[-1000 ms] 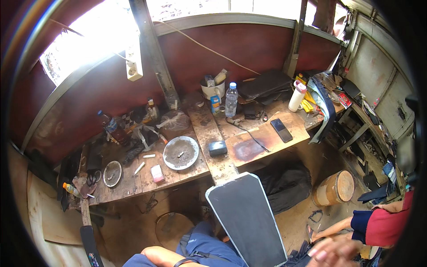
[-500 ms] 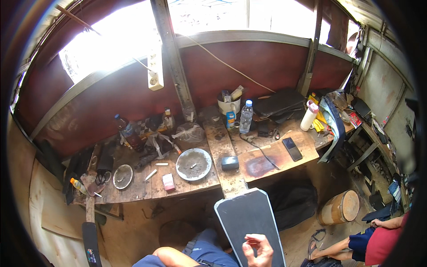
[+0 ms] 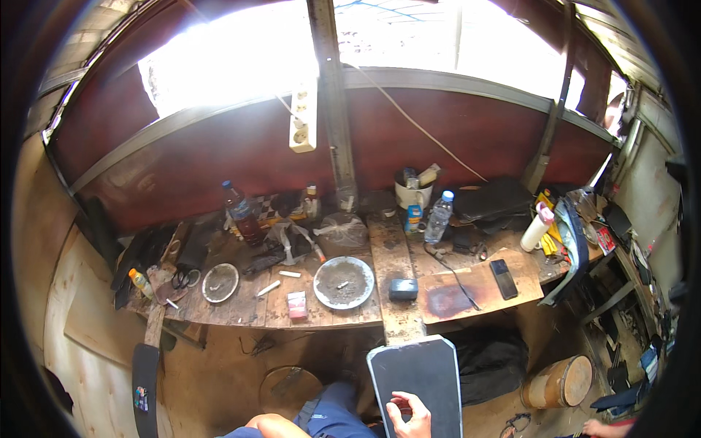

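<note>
At the bottom of the head view, my right hand (image 3: pixel 410 417) is over a dark grey board with a pale edge (image 3: pixel 414 369). Its fingers are curled, with a gap between thumb and fingertips, and I see nothing between them. Whether the hand touches the board is unclear. The board's far end meets a narrow wooden plank (image 3: pixel 405 332) jutting from the workbench (image 3: pixel 244 310). My left hand is out of view. Bare skin of a limb (image 3: pixel 276 425) shows at the lower edge beside blue clothing (image 3: pixel 332 416).
On the bench stand a grey-filled round dish (image 3: pixel 354 292), a dark block (image 3: pixel 403 290), a cigarette pack (image 3: pixel 297 305), a phone (image 3: pixel 504 279) and a water bottle (image 3: pixel 439 219). A drum-shaped stool (image 3: pixel 558 381) sits on the floor at right. Another person's hand (image 3: pixel 607 428) shows lower right.
The view has shifted, so the bench appears lower and farther right. My right hand stays over the board with curled fingers. Less of the other person shows at lower right.
</note>
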Action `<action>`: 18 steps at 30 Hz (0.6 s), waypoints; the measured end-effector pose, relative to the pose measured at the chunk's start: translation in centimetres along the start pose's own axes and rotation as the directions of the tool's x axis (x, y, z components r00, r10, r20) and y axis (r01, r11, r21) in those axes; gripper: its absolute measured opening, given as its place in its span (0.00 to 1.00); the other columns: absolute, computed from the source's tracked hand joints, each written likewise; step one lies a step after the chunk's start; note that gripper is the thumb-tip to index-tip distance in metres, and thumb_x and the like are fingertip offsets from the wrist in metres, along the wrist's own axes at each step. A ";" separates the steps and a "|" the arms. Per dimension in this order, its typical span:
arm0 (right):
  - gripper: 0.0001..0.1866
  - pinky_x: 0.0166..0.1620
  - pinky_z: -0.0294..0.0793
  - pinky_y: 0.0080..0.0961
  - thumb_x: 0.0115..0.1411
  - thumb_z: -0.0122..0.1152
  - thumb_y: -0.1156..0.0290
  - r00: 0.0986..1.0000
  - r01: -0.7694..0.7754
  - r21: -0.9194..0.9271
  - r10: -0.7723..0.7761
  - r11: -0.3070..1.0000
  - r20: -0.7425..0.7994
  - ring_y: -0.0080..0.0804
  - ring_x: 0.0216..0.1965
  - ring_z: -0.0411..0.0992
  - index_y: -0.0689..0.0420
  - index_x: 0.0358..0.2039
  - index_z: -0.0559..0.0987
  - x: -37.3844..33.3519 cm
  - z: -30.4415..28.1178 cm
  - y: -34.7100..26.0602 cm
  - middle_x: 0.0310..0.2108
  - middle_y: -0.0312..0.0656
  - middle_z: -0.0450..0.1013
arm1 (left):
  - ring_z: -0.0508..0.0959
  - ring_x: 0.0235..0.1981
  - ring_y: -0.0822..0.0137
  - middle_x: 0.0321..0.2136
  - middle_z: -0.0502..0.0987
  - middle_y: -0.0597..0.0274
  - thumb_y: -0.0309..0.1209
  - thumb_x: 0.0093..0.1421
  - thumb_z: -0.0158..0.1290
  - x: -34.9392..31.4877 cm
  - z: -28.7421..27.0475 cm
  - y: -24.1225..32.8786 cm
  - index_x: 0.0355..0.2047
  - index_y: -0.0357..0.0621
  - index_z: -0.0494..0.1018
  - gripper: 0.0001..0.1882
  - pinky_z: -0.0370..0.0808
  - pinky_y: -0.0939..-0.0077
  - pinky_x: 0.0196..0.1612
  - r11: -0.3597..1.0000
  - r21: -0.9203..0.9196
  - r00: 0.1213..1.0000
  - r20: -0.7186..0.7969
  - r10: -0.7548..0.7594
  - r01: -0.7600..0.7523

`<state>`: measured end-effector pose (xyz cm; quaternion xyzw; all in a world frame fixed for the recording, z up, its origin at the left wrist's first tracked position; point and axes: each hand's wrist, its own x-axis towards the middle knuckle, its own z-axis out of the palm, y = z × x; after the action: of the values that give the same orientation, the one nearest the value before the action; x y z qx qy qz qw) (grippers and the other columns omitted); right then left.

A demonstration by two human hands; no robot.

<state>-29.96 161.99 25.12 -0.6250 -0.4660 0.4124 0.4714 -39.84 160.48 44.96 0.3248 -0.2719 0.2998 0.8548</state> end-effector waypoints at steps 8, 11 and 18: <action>0.18 0.42 0.80 0.28 0.62 0.70 0.71 0.997 0.052 -0.191 -0.041 0.980 0.061 0.31 0.37 0.79 0.57 0.53 0.81 2.4 2.4 5.0 0.38 0.44 0.81 | 0.78 0.55 0.55 0.56 0.78 0.52 0.47 0.65 0.59 -1.4 -12.3 11.5 0.61 0.36 0.71 0.32 0.75 0.63 0.58 0.641 0.657 0.914 -0.222 -0.338 0.397; 0.20 0.42 0.80 0.32 0.63 0.69 0.67 0.984 -0.032 -0.201 0.066 0.979 0.167 0.38 0.37 0.80 0.57 0.55 0.80 3.2 1.7 6.0 0.40 0.50 0.81 | 0.79 0.55 0.55 0.53 0.79 0.48 0.44 0.64 0.62 -6.9 -22.6 13.5 0.59 0.40 0.74 0.28 0.75 0.63 0.59 -0.070 0.717 0.718 -0.696 -0.013 0.693; 0.26 0.55 0.75 0.45 0.59 0.71 0.64 0.991 0.013 -0.441 0.046 0.897 0.123 0.55 0.50 0.74 0.62 0.55 0.78 13.6 2.7 6.2 0.52 0.57 0.72 | 0.76 0.52 0.45 0.46 0.78 0.46 0.41 0.60 0.64 -20.1 -39.4 25.6 0.48 0.41 0.78 0.21 0.73 0.54 0.57 -0.437 0.308 0.519 -0.669 0.532 0.845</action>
<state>-28.22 175.01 17.47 -0.6912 -0.5715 0.3401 0.2827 -60.38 197.62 16.50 0.7364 0.5993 0.2436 0.1979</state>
